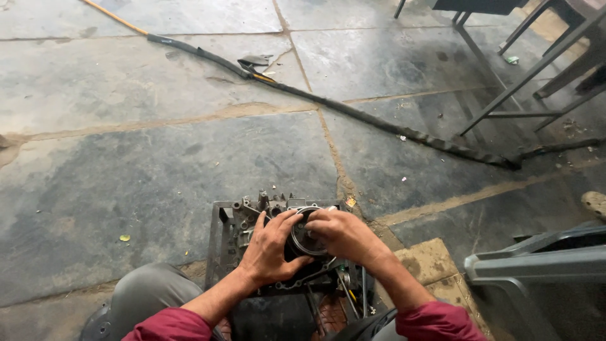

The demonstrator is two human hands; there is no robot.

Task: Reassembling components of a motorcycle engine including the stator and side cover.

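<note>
left hand [268,249] grip: closed on the metal ring [307,239], left rim | right hand [344,235] grip: pinching its right rim | ring sits atop grimy engine casing [252,215], held between knees in a dark metal crate [214,243] | grey plastic bin [536,284] at right, contents hidden | black hose [379,120] across stone floor [126,158]

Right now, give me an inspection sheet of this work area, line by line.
Surface: stone slab floor, dirty, sandy joints.
Job's things: engine casing on a metal frame; round metal ring against it.
Clutter: small scraps on the floor; grey plastic bin at right.
Grippers: left hand and right hand both grip the ring.
Cables: long black hose across the floor.
Surroundings: metal furniture legs top right.
</note>
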